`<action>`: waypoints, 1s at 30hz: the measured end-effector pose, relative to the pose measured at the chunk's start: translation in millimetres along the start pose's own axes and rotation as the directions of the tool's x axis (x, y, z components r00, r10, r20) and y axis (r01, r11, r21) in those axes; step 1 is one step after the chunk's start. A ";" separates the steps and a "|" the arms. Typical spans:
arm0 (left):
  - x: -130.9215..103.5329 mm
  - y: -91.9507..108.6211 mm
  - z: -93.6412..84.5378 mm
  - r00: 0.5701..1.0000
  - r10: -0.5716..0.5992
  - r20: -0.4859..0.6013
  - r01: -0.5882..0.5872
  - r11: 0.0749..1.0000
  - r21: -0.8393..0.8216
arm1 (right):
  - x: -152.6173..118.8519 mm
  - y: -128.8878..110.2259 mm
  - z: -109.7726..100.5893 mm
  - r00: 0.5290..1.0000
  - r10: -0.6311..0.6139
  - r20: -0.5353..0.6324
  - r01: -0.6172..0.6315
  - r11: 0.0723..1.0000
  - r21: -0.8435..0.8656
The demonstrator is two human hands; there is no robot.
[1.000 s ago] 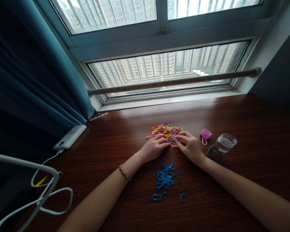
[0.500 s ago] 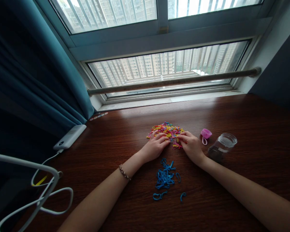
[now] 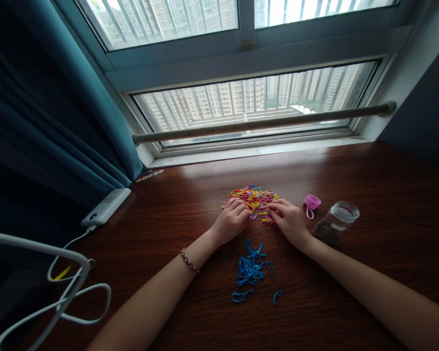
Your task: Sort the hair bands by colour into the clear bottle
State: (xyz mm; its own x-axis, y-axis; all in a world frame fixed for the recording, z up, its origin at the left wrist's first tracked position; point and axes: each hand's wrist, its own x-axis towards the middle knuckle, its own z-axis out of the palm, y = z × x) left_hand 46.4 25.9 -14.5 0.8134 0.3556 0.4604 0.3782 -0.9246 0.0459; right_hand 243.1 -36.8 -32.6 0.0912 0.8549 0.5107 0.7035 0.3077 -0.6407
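A mixed pile of small elastic hair ties [image 3: 255,196], mostly yellow, pink and red, lies on the brown wooden table. My left hand [image 3: 232,218] rests at its near left edge with fingers curled in; whatever they hold is hidden. My right hand [image 3: 287,218] is at the pile's right edge, thumb and fingers pinched together. What sits in that pinch is too small to make out. Between the hands a few pink and yellow ties lie just apart from the pile. Closer to me is a separate heap of blue hair ties [image 3: 250,269], with several loose ones around it.
Right of my right hand stand a pink lid with a loop [image 3: 312,201] and a tilted clear jar [image 3: 337,222]. A white power bank [image 3: 108,207] with a white cable [image 3: 71,242] lies at left by the blue curtain [image 3: 106,122]. A window is behind the table.
My left hand has drawn back slightly and its fingers have curled in, uncovering part of the pile's near edge. A blue tie by its fingertips is no longer visible. My right hand has barely moved.
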 end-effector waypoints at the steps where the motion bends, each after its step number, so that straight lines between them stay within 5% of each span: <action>1: -0.6 -0.6 0.1 1.000 -0.002 -0.005 0.002 1.000 0.000 | 0.0 0.6 0.0 1.000 -0.007 0.002 0.006 1.000 0.012; 15: -3.3 -4.2 5.6 0.997 0.031 -0.076 -0.029 0.999 0.017 | 0.0 -3.2 -2.3 0.998 -0.031 0.059 0.031 1.000 0.000; 20: -0.5 -2.1 3.5 0.988 -0.083 -0.127 0.060 0.983 -0.171 | 0.9 -6.7 -2.1 0.999 -0.030 -0.030 0.030 1.000 0.010; 25: 7.2 0.6 -7.9 0.932 -0.354 -0.083 0.238 0.767 -0.596 | 0.9 -9.5 -2.7 0.996 -0.061 -0.064 0.066 0.996 0.068; 30: 12.8 -1.6 -22.1 0.829 -0.550 0.099 0.398 0.458 -0.795 | -1.3 -11.1 -3.1 0.994 -0.082 -0.078 0.089 0.991 0.097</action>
State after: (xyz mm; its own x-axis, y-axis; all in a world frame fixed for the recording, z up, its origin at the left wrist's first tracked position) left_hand 46.4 28.9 10.9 0.5103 0.8168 0.2692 0.1455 -0.3905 0.9090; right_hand 237.3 -42.6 -24.4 0.0876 0.7918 0.6045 0.6371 0.4220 -0.6451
